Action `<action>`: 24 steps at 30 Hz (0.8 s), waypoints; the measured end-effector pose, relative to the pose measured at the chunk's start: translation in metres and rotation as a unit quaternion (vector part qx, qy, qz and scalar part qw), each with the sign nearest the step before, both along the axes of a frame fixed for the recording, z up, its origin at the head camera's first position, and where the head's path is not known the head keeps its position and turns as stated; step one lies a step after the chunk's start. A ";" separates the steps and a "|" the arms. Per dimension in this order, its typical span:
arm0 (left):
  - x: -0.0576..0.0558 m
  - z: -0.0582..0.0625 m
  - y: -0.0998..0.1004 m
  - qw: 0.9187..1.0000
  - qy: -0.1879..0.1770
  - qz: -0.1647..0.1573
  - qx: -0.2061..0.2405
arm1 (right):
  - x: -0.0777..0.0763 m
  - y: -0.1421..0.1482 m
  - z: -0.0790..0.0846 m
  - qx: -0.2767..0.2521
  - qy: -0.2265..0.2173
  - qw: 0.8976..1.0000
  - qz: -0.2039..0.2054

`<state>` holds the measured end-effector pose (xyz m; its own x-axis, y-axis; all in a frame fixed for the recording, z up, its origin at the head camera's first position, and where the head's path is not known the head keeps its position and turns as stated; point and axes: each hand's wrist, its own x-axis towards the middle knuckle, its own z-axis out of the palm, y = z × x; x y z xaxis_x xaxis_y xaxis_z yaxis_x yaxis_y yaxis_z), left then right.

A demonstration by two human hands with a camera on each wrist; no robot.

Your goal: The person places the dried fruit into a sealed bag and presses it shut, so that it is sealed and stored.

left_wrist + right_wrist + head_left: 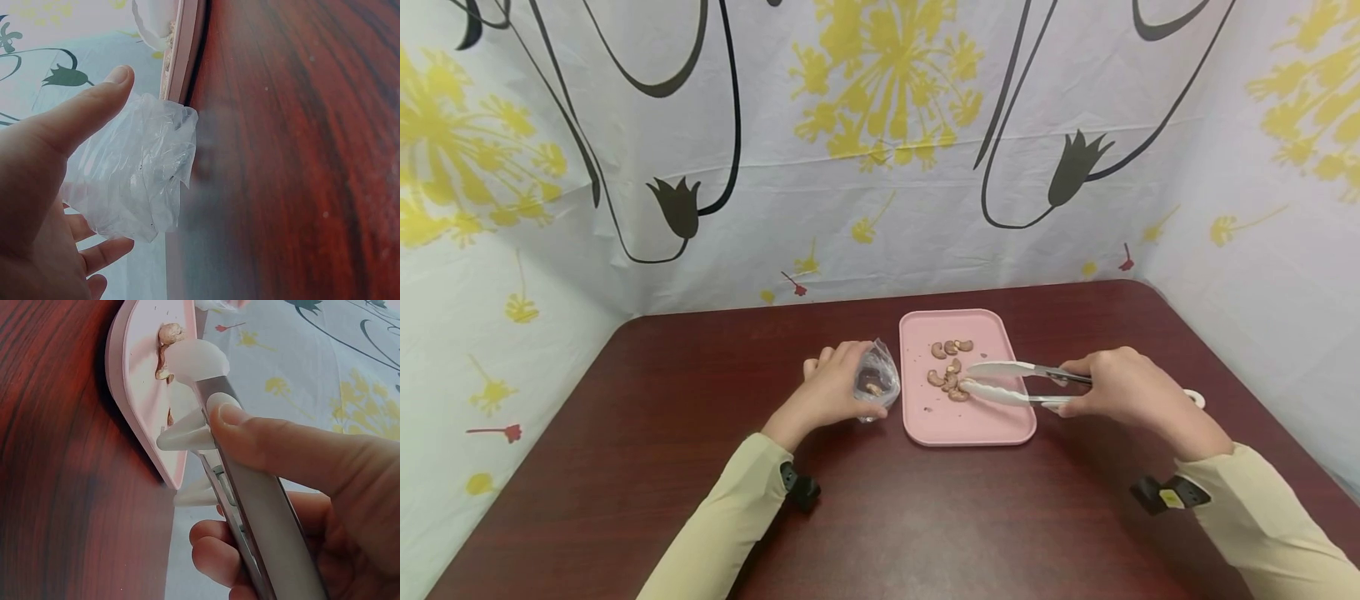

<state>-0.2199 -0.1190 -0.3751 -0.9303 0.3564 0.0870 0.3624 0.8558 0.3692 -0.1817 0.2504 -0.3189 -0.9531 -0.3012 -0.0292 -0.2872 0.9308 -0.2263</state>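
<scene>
My left hand (829, 390) grips a small clear plastic bag (887, 371) around its side, just left of the pink tray (977, 427). Inside the bag's open mouth lies a brown cashew (874, 389). In the left wrist view the thumb and fingers wrap the crinkled bag (134, 169), close over the table. With thumb and fingers, my right hand (1123, 390) holds metal tongs (256, 506) with white tips. Their two arms are spread apart, and the tips reach the lower cluster of cashews (936, 378) on the tray.
A second cluster of cashews (938, 351) lies higher on the tray, with small dark crumbs scattered about. The dark red wooden table (925, 517) runs back to a patterned cloth (850, 225) hanging behind and at both sides.
</scene>
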 end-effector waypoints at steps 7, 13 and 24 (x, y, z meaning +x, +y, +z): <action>0.000 0.000 0.000 1.000 0.000 0.001 -0.002 | -0.002 -0.001 -0.001 0.004 -0.006 1.000 0.001; 0.000 0.000 0.000 1.000 0.000 0.001 0.000 | -0.004 -0.001 -0.003 0.002 -0.015 1.000 0.000; 0.000 0.000 0.000 1.000 0.001 0.000 -0.001 | -0.004 -0.001 -0.005 0.000 -0.020 1.000 -0.004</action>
